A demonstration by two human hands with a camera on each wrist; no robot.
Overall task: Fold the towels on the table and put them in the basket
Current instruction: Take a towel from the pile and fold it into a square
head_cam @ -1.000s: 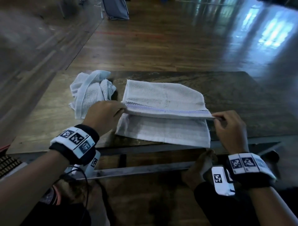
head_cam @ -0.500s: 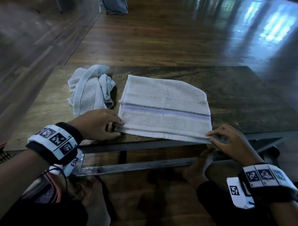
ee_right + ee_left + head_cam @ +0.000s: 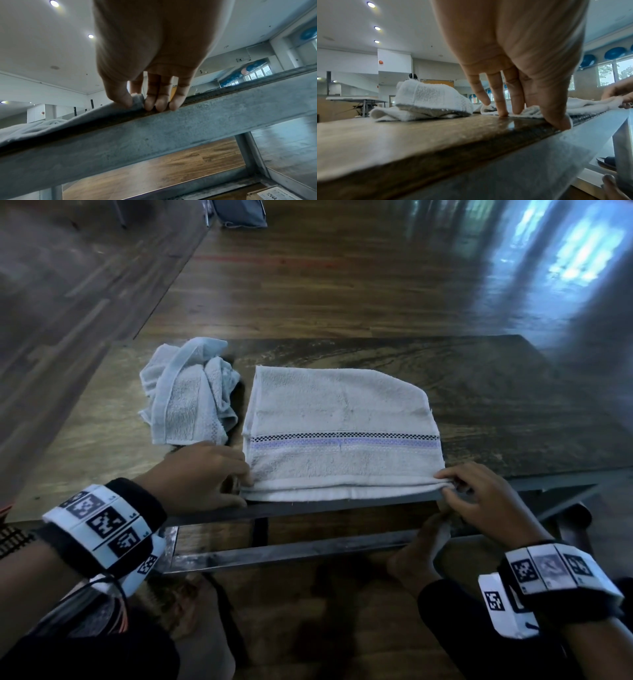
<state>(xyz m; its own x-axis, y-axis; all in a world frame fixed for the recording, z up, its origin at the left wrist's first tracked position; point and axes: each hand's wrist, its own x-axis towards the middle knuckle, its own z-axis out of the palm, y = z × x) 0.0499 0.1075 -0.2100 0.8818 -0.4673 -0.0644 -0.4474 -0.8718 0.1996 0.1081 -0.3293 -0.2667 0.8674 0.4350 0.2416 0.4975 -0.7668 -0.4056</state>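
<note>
- We see a folded white towel point(image 3: 342, 436) lying flat on the wooden table point(image 3: 513, 405), its doubled near edge lined up along the table's front edge; a black checkered line and a pale purple stripe run across it.
- Our left hand point(image 3: 202, 474) rests at the towel's near left corner. In the left wrist view the fingers point(image 3: 502, 97) reach down fairly straight, tips pressing on the tabletop and the towel's corner, with the thumb at the table's edge.
- Our right hand point(image 3: 479, 501) is at the near right corner. In the right wrist view the thumb and forefinger pinch the layered towel edge point(image 3: 137, 100), while the other fingertips point(image 3: 159, 104) sit on the table's edge beside it.
- The two hands are well apart, one at each end of the towel's near edge.
- A second, crumpled towel point(image 3: 188, 395) sits on the table just to the left of the folded one, close behind our left hand, not touching the folded towel as far as we can tell.
- The table stands on a grey metal frame point(image 3: 171, 135) over a shiny wooden floor point(image 3: 342, 268).
- Tagged bands point(image 3: 99, 522) wrap both wrists.
</note>
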